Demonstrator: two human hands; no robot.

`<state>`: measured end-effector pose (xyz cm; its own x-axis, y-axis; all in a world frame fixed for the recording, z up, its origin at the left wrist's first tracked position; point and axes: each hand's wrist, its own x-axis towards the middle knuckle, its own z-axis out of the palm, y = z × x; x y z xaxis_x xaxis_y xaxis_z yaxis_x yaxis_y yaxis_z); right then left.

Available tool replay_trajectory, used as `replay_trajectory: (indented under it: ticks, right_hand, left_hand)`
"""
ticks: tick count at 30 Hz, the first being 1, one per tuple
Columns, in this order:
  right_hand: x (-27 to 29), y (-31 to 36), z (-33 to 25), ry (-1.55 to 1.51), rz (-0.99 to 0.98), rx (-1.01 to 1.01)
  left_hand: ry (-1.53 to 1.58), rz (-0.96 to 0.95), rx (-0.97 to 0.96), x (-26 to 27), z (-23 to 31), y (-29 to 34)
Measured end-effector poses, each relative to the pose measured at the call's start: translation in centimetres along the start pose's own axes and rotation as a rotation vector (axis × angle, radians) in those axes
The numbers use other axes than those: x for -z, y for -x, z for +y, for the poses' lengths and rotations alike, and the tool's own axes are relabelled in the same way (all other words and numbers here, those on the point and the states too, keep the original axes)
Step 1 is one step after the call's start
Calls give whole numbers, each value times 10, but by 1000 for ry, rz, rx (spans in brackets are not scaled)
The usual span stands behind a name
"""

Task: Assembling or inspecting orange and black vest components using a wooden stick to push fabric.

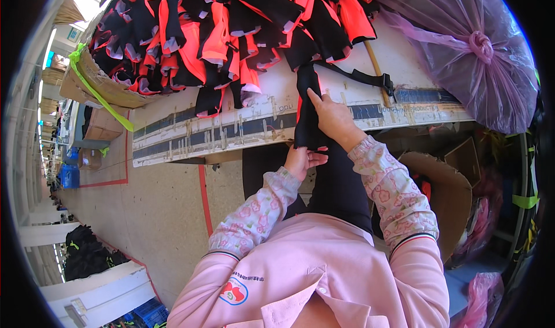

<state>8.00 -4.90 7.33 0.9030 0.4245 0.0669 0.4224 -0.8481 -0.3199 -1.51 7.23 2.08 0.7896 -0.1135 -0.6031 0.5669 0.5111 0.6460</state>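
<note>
A long black fabric piece with a coral edge (309, 105) hangs over the front edge of the white table, its upper part on the top. My right hand (337, 119) grips its right side, index finger stretched along the black face. Below the table edge, my left hand (302, 160) holds the lower end, palm turned up and fingers curled; the fabric hides part of it. A black strap with a buckle (370, 79) runs rightward from near the piece's upper end; whether it is joined there I cannot tell. Behind lies a big heap of black and coral fabric pieces (214, 33).
The worn table edge (231, 134) carries dark strips and tape. A knotted translucent purple bag (462, 50) stands at its right. A cardboard box (445, 195) sits below right. Another box edge with a lime band (95, 85) borders the heap's left. Blue crates (70, 169) stand farther left.
</note>
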Motion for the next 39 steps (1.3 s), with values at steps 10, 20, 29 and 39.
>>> replay_trajectory:
  ticks: [10, 20, 29, 39]
  right_hand:
    - [39, 35, 2, -417, -214, 95]
    - [9, 67, -6, -199, -53, -3]
    - [1, 66, -1, -183, 10, 15]
    - [41, 54, 3, -159, -171, 111]
  left_hand:
    - [12, -173, 100, 6, 8, -2]
    - [20, -136, 106, -10, 9, -2]
    - [38, -136, 154, -13, 5, -8]
    - [-29, -13, 0, -19, -5, -2]
